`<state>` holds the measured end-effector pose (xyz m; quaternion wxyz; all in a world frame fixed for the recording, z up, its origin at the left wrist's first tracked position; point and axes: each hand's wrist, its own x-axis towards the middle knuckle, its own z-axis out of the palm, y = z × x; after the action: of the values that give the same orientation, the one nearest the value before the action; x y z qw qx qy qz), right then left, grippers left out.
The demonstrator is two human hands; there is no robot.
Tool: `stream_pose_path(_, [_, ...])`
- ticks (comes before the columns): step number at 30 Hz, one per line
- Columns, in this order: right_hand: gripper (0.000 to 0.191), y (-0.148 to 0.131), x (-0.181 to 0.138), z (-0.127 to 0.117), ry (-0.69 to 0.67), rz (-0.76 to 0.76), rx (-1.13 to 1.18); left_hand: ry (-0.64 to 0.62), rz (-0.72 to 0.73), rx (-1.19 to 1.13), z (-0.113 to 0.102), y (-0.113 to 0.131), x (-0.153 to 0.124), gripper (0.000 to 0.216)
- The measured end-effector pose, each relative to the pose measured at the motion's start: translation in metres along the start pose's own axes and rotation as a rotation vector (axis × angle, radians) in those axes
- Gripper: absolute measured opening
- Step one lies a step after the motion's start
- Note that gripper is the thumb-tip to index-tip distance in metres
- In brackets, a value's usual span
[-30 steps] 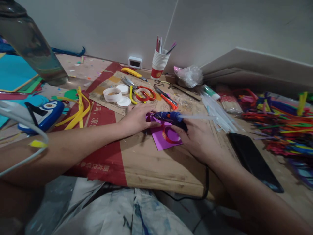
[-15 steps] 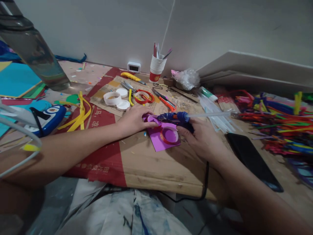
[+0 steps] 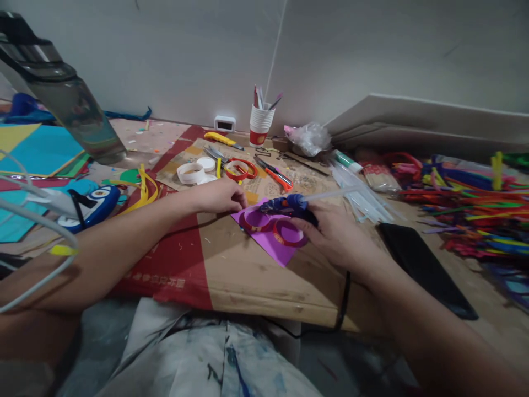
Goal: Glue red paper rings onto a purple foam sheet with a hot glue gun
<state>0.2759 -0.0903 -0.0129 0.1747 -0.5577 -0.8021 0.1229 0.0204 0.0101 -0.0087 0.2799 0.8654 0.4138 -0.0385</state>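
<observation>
My right hand (image 3: 336, 237) is closed round a blue hot glue gun (image 3: 285, 204) with a clear glue stick poking out of its back, its nozzle over a purple paper sheet (image 3: 270, 242). Two red rings (image 3: 289, 232) lie on that sheet. My left hand (image 3: 219, 196) rests with curled fingers at the sheet's far left corner, touching the cardboard mat (image 3: 248, 270); I cannot see anything in it. The gun's black cord drops over the table's front edge.
Behind the sheet lie white rings (image 3: 190, 172), red rings, scissors, an orange cutter (image 3: 276, 175), a yellow cutter and a paper cup (image 3: 260, 124) of pens. Glue sticks (image 3: 359, 190), a black phone (image 3: 425, 267) and pipe cleaners (image 3: 467, 204) are on the right; a bottle (image 3: 66, 99) and yellow strips on the left.
My left hand has drawn back from the near ring to the sheet's corner. The sheet has turned and both rings now lie side by side on it; the glue gun shifted slightly.
</observation>
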Motion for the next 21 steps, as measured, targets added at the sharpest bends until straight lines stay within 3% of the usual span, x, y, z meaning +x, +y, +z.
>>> stream_pose_path(4, [0.023,0.0,0.0,0.002,-0.003,0.001,-0.036,-0.172,-0.032,-0.01,-0.009,-0.001,-0.01,0.021])
stream_pose_path(6, [0.02,-0.001,0.0,0.003,-0.001,-0.005,-0.046,-0.2,-0.028,0.011,-0.013,-0.004,-0.011,0.023])
stream_pose_path(9, [0.017,-0.003,0.002,0.002,0.003,-0.03,-0.058,-0.074,0.036,0.059,-0.012,-0.008,-0.008,0.044])
stream_pose_path(13, [0.014,0.0,0.003,-0.002,-0.006,-0.057,-0.04,0.062,0.325,0.0,0.0,-0.013,0.005,0.08])
stream_pose_path(15, [0.016,0.004,0.002,-0.006,-0.011,-0.069,-0.034,0.065,0.4,-0.019,0.009,-0.015,0.012,0.08])
stream_pose_path(21, [0.023,0.011,-0.004,-0.016,-0.027,-0.069,-0.101,0.019,0.437,-0.051,0.024,-0.011,0.019,0.076])
